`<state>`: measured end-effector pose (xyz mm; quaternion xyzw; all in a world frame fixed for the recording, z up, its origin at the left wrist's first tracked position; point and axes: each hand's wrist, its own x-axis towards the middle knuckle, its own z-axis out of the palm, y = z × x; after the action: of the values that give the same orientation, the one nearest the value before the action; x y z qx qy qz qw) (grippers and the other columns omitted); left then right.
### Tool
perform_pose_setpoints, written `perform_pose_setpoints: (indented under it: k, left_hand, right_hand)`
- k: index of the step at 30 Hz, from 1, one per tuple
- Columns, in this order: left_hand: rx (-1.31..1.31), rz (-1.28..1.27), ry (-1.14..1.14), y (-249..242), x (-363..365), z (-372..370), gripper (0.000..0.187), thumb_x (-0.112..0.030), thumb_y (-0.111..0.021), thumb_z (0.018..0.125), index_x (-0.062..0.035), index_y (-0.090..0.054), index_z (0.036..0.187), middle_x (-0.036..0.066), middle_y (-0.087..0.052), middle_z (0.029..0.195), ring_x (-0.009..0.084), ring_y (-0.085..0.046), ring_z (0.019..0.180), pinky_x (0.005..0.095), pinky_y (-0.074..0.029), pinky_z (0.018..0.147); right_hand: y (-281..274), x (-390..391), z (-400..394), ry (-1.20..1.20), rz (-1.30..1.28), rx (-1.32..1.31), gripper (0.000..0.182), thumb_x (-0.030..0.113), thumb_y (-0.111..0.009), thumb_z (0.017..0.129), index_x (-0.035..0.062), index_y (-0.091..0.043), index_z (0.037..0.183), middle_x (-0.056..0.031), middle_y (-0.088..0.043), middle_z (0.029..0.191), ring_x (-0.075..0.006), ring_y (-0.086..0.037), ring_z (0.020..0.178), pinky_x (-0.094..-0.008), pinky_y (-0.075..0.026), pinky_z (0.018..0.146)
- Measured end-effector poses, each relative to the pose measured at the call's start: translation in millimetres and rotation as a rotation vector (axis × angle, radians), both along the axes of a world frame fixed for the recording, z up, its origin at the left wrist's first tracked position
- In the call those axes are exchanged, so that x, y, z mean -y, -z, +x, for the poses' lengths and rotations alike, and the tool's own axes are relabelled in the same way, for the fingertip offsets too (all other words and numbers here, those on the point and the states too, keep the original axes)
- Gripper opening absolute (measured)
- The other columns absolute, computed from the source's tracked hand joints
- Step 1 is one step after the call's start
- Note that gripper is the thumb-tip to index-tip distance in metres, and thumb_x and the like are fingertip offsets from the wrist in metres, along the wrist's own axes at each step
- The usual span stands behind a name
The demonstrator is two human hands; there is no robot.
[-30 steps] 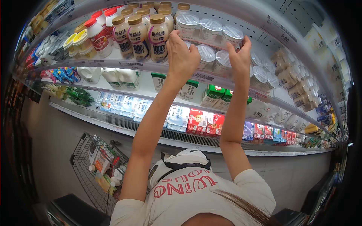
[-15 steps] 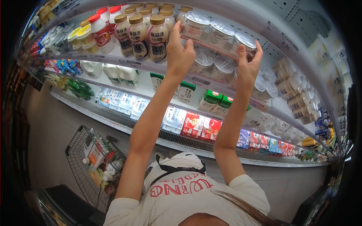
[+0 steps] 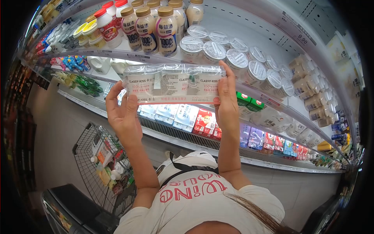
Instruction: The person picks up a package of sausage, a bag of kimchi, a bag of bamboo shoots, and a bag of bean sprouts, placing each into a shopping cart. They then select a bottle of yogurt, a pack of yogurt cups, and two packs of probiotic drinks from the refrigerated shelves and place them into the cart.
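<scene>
A wrapped pack of three yogurt cups, printed CLASSY-KISS, is held up in front of the shelves, its printed side facing me. My left hand grips the pack's left end, thumb on the near face. At the right end, my right hand holds it with the thumb on the front and a finger over the top corner. Behind and above the pack, lidded yogurt cups stand in rows on the upper shelf, beside gold-capped bottles.
A wire shopping cart with groceries stands at the lower left. Red-capped bottles are at the upper left. Lower shelves carry red cartons, green boxes and purple packs. A shelf rail runs below the yogurt cups.
The pack has come off the upper shelf, down and to the left, with both hands around its ends. Its printed front now shows, and the cups behind are uncovered.
</scene>
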<state>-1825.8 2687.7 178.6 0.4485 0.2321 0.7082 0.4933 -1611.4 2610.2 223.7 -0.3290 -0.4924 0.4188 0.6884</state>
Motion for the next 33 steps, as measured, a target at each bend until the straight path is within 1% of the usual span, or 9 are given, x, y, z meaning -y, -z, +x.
perform_pose_setpoints:
  k: [2,5,7,8,11,17,21,26,33]
  left_hand:
    - [-0.003,-0.051,-0.021,5.4,2.2,-16.3,0.044,-0.006,-0.06,0.089,-0.0014,-0.043,0.129,0.012,-0.044,0.124,0.0198,-0.052,0.111,0.0332,-0.052,0.088]
    - [0.008,-0.121,-0.024,15.2,8.1,-35.7,0.042,-0.011,-0.058,0.092,-0.0037,-0.041,0.13,0.013,-0.049,0.122,0.0203,-0.054,0.11,0.0353,-0.051,0.088]
    - [0.066,-0.152,0.022,18.8,12.5,-42.7,0.042,-0.012,-0.056,0.093,-0.0048,-0.04,0.131,0.014,-0.051,0.121,0.0204,-0.055,0.109,0.0366,-0.05,0.09]
    - [0.092,-0.175,0.042,18.4,15.8,-45.4,0.041,-0.014,-0.054,0.094,-0.0057,-0.038,0.131,0.016,-0.054,0.121,0.0209,-0.057,0.108,0.0375,-0.049,0.092]
    - [0.108,-0.199,0.039,21.3,20.9,-52.0,0.042,-0.012,-0.053,0.095,-0.0052,-0.036,0.132,0.017,-0.053,0.123,0.0215,-0.057,0.108,0.0379,-0.048,0.093]
    - [0.034,-0.283,0.223,33.3,24.9,-80.6,0.084,-0.01,-0.063,0.088,-0.0057,-0.006,0.148,0.024,-0.048,0.127,0.0261,-0.052,0.113,0.036,-0.042,0.095]
    - [-0.051,-0.411,0.256,69.3,24.0,-108.2,0.092,-0.02,-0.077,0.078,-0.0021,-0.018,0.147,0.024,-0.049,0.125,0.0258,-0.051,0.113,0.0332,-0.04,0.096]
    - [-0.081,-0.526,0.102,127.9,27.3,-173.5,0.083,-0.011,-0.079,0.073,-0.0039,-0.032,0.142,0.014,-0.048,0.127,0.022,-0.049,0.116,0.0324,-0.038,0.1]
    - [-0.154,-0.811,-0.335,187.8,74.2,-301.2,0.078,-0.002,-0.079,0.066,-0.0021,-0.04,0.134,0.011,-0.051,0.125,0.0201,-0.05,0.115,0.0301,-0.04,0.097]
  right_hand:
    - [8.2,-11.0,-11.2,0.103,-0.116,0.077,0.046,0.027,-0.042,0.1,0.0098,-0.035,0.142,0.001,-0.052,0.095,0.0016,-0.043,0.075,-0.0121,-0.037,0.061]
    - [13.7,-23.4,-27.2,0.216,-0.222,0.143,0.047,0.025,-0.045,0.098,0.0071,-0.036,0.141,-0.0001,-0.054,0.099,0.0004,-0.044,0.075,-0.0124,-0.037,0.062]
    - [13.4,-26.3,-29.3,0.19,-0.247,0.196,0.047,0.024,-0.045,0.098,0.0058,-0.037,0.14,-0.002,-0.055,0.103,-0.001,-0.048,0.08,-0.0139,-0.041,0.066]
    - [16.9,-29.7,-30.8,0.179,-0.246,0.206,0.049,0.029,-0.043,0.097,0.0076,-0.037,0.14,-0.0134,-0.049,0.119,-0.0176,-0.048,0.105,-0.0286,-0.035,0.097]
    - [22.4,-39.1,-32.5,0.146,-0.237,0.222,0.049,0.03,-0.044,0.097,0.0086,-0.038,0.14,-0.0132,-0.05,0.12,-0.0172,-0.049,0.105,-0.0282,-0.037,0.095]
    - [38.8,-61.5,-43.7,0.071,-0.144,0.308,0.048,0.027,-0.048,0.098,0.0051,-0.036,0.14,-0.0125,-0.054,0.118,-0.017,-0.055,0.106,-0.0277,-0.046,0.088]
    - [56.8,-78.4,-75.9,-0.098,-0.202,0.276,0.051,0.027,-0.05,0.098,0.0033,-0.033,0.14,-0.0144,-0.053,0.12,-0.0188,-0.058,0.104,-0.0307,-0.047,0.091]
    - [113.8,-127.2,-148.7,-0.219,-0.281,0.534,0.048,0.026,-0.047,0.098,0.0052,-0.036,0.14,-0.0173,-0.045,0.132,-0.0222,-0.047,0.12,-0.0337,-0.036,0.102]
    - [211.8,-197.5,-328.5,-0.881,-0.249,0.586,0.057,0.028,-0.051,0.095,0.0034,-0.031,0.142,-0.016,-0.036,0.143,-0.0265,-0.036,0.132,-0.0366,-0.027,0.109]
